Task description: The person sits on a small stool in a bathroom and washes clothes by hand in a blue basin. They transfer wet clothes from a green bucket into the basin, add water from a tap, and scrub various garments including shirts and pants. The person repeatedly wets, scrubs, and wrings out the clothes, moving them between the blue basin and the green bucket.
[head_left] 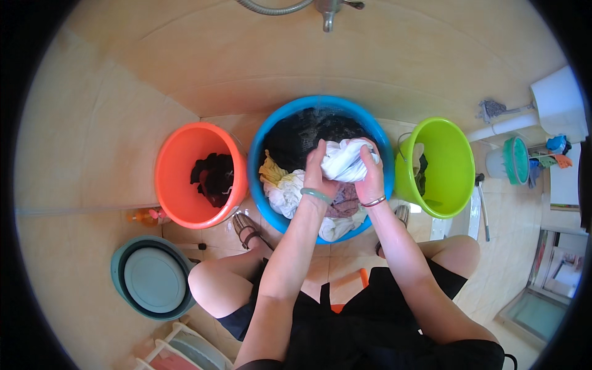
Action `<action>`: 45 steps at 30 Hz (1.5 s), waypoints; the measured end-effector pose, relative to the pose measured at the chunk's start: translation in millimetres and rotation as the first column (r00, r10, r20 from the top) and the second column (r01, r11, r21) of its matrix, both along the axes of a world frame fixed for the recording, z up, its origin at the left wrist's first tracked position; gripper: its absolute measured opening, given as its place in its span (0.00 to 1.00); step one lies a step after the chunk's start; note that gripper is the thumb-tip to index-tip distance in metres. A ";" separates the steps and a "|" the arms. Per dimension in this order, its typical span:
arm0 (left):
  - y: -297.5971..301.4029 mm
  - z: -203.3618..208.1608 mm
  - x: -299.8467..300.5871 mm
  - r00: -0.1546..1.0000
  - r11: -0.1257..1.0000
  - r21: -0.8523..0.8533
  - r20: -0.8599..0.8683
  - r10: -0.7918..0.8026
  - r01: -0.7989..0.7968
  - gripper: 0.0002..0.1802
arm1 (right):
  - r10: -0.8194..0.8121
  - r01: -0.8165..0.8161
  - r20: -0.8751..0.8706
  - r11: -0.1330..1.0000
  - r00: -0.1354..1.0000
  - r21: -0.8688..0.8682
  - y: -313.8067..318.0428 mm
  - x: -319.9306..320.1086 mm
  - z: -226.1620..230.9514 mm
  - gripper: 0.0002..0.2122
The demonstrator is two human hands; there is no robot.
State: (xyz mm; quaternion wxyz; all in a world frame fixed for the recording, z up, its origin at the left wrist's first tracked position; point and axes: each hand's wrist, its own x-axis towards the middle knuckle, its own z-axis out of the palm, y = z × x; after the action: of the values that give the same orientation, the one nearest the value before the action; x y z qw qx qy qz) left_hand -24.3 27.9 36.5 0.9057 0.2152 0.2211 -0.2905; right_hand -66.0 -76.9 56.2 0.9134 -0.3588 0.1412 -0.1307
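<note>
A bunched white cloth (343, 161) is held up over the blue basin (259, 191) between my two hands. My left hand (317, 171), with a green bangle at the wrist, grips its left side; my right hand (372, 175) closes round its right side. Below them, dark fabric (290, 135) lies in water at the far part of the basin. White and yellow laundry (285, 188) is heaped at the near left, and a mauve cloth (345, 203) lies under my wrists, partly hidden by them.
An orange bucket (176, 169) with dark clothes stands left of the basin; a green bucket (453, 166) with some cloth stands right. A metal tap (328, 18) juts from the wall above, a thin stream falling from it. A grey-green basin (154, 280) sits at the lower left.
</note>
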 end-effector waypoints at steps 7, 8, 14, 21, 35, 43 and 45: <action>-15.9 28.0 -5.0 0.707 0.603 0.641 0.686 -0.173 -0.475 0.10 | 0.230 -0.144 -0.102 0.838 0.968 0.526 -13.3 8.9 -6.3 0.18; -13.8 28.1 -5.8 0.601 0.577 0.612 0.761 -0.244 -0.541 0.09 | 0.266 -0.166 -0.106 0.818 0.958 0.551 -14.2 12.5 -5.5 0.17; -1.7 71.5 -7.4 0.065 0.534 0.461 0.796 -0.601 -0.709 0.10 | 0.462 -0.402 -0.008 0.781 0.887 0.478 -23.7 28.8 1.6 0.12; 9.2 87.9 -10.3 -0.280 0.568 0.364 0.601 -0.748 -0.738 0.17 | 0.683 -0.628 0.034 0.650 0.730 0.427 -24.2 45.1 27.6 0.09; 15.6 52.2 -24.9 -0.691 0.716 0.342 0.217 -0.690 -0.608 0.08 | 0.807 -0.883 -0.361 0.437 0.468 -0.169 -27.0 55.1 38.2 0.12; 14.6 16.7 -16.6 -0.739 0.722 0.283 0.062 -0.671 -0.632 0.16 | 0.674 -0.834 -0.516 0.300 0.528 -0.463 -15.4 57.3 25.3 0.13; 16.2 2.6 -14.6 -0.734 0.719 0.351 0.116 -0.669 -0.600 0.16 | 0.608 -0.792 -0.521 0.354 0.600 -0.498 -12.8 56.5 9.1 0.14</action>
State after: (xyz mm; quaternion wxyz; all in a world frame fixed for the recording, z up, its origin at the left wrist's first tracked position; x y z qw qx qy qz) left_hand -39.0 44.1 39.1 0.1937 0.6375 -0.7379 0.1074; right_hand -9.6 -89.7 65.3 0.6485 -0.7080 0.0250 0.2784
